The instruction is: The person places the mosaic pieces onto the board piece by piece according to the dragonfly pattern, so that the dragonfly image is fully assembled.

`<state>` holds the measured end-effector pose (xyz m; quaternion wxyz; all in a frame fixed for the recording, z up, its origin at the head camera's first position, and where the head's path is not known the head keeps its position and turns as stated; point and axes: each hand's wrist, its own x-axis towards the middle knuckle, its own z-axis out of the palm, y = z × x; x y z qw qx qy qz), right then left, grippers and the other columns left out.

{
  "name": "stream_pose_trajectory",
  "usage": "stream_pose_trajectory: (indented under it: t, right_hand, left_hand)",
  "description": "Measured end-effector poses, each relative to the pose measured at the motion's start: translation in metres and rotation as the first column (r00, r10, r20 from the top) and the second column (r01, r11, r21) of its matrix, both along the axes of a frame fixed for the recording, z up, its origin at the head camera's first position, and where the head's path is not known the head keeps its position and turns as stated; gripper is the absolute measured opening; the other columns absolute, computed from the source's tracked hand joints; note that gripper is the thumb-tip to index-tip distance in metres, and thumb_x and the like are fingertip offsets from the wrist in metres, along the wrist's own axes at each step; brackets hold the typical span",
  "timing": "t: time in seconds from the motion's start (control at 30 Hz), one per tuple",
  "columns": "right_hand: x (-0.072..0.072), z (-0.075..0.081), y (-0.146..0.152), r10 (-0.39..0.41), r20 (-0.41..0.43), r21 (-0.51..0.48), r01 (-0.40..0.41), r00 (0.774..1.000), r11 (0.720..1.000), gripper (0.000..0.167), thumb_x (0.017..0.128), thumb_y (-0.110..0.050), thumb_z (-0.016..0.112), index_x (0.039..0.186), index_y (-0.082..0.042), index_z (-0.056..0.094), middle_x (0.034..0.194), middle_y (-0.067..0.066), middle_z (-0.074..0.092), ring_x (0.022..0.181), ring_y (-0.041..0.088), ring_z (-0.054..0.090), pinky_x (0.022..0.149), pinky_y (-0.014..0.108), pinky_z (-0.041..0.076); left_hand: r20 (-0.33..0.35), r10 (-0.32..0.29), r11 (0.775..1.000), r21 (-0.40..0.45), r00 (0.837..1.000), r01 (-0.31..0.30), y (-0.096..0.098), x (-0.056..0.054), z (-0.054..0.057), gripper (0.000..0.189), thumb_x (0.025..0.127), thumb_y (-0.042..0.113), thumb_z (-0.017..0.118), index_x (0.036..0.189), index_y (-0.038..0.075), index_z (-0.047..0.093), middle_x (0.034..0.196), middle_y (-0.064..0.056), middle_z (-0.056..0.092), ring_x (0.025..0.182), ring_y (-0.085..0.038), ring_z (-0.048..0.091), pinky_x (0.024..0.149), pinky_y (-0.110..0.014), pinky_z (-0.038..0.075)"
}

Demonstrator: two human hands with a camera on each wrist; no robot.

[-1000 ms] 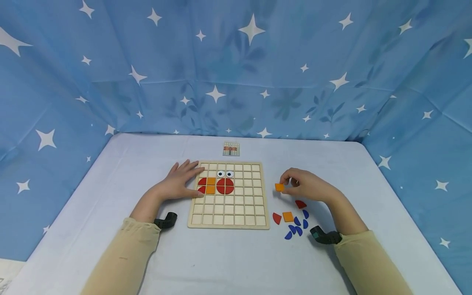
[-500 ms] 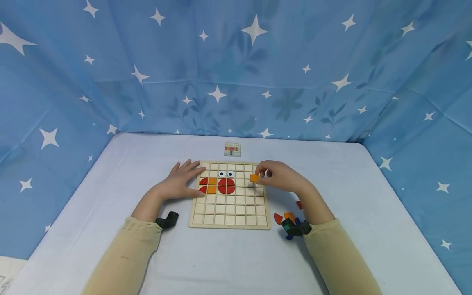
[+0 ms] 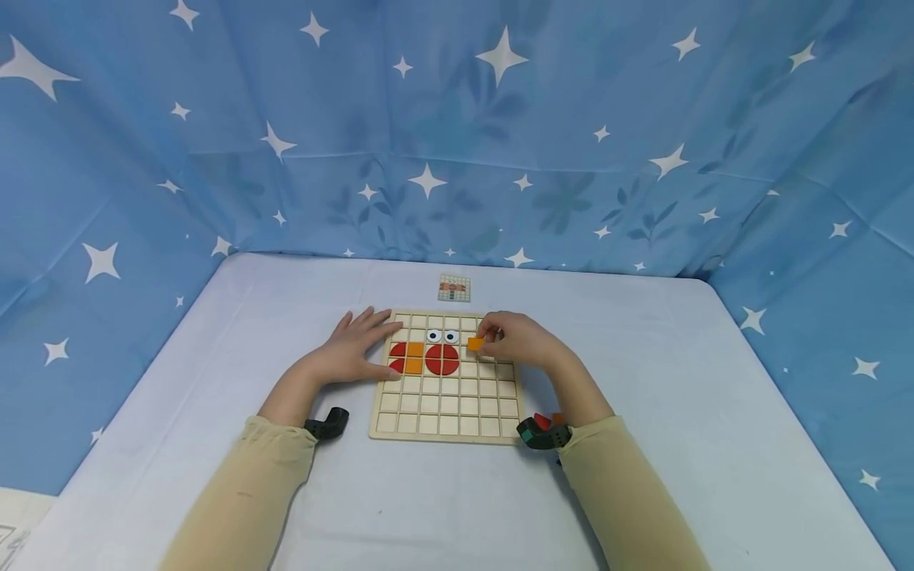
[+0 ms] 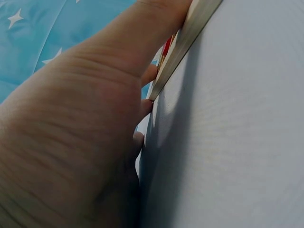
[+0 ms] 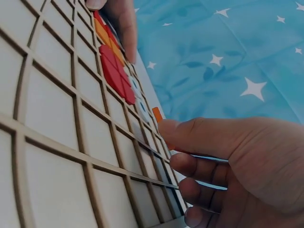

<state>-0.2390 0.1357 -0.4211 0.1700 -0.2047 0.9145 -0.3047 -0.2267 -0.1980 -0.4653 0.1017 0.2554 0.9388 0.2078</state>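
A wooden grid board [image 3: 428, 404] lies on the white table, with a red circle [image 3: 442, 360] of quarter pieces, two eye tiles [image 3: 443, 336], orange squares [image 3: 414, 358] and red quarter pieces [image 3: 397, 358] set in its cells. My left hand [image 3: 350, 349] rests spread on the board's left edge, thumb and fingers straight; in the left wrist view the thumb lies over the board's rim [image 4: 183, 45]. Between thumb and fingers, my right hand [image 3: 517, 337] pinches an orange square tile [image 3: 474, 343], close over the cells right of the red circle. The right wrist view shows this tile [image 5: 157, 114] edge-on, partly hidden by the thumb.
A small pattern card [image 3: 454, 288] lies beyond the board's far edge. Loose red pieces [image 3: 543, 421] and an orange one [image 3: 558, 418] lie right of the board, mostly hidden by the right wrist's camera [image 3: 544, 434]. A blue starred curtain [image 3: 457, 143] stands behind the table.
My right hand has carried the orange square tile leftward from the table on the right to over the board, near the red circle. The left hand has stayed in place.
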Motion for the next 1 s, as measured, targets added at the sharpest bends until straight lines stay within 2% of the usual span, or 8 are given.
stream_pose_trajectory:
  t: [0.37, 0.63, 1.0]
  right_hand:
    - [0.002, -0.006, -0.008, 0.045, -0.018, 0.029, -0.044, 0.999, 0.999, 0.021, 0.089, -0.022, 0.074, 0.106, -0.012, 0.065, 0.098, 0.003, 0.062, 0.089, 0.019, 0.054, 0.082, 0.035, 0.048]
    - [0.003, -0.007, -0.011, 0.039, -0.026, 0.067, -0.038, 0.999, 0.997, 0.019, 0.090, -0.021, 0.073, 0.105, -0.014, 0.065, 0.098, 0.002, 0.060, 0.089, 0.019, 0.051, 0.079, 0.034, 0.045]
    - [0.005, -0.006, -0.014, 0.050, -0.022, 0.071, -0.049, 0.998, 0.996, 0.020, 0.090, -0.020, 0.073, 0.107, -0.013, 0.064, 0.097, 0.004, 0.056, 0.089, 0.021, 0.047, 0.077, 0.035, 0.041]
  left_hand:
    - [0.005, 0.006, 1.000, -0.009, 1.000, -0.006, 0.001, -0.001, -0.001, 0.095, 0.078, 0.065, 0.072, 0.156, 0.026, 0.033, 0.166, -0.005, 0.018, 0.155, -0.035, 0.004, 0.123, -0.058, -0.005]
    - [0.007, 0.008, 1.000, -0.010, 1.000, -0.008, 0.001, -0.001, 0.000, 0.094, 0.079, 0.065, 0.071, 0.156, 0.027, 0.032, 0.167, -0.005, 0.017, 0.155, -0.034, 0.003, 0.123, -0.058, -0.006]
    - [0.015, 0.009, 1.000, -0.002, 1.000, -0.009, 0.001, -0.001, 0.000, 0.094, 0.079, 0.064, 0.072, 0.156, 0.026, 0.033, 0.166, -0.005, 0.018, 0.155, -0.035, 0.004, 0.123, -0.058, -0.005]
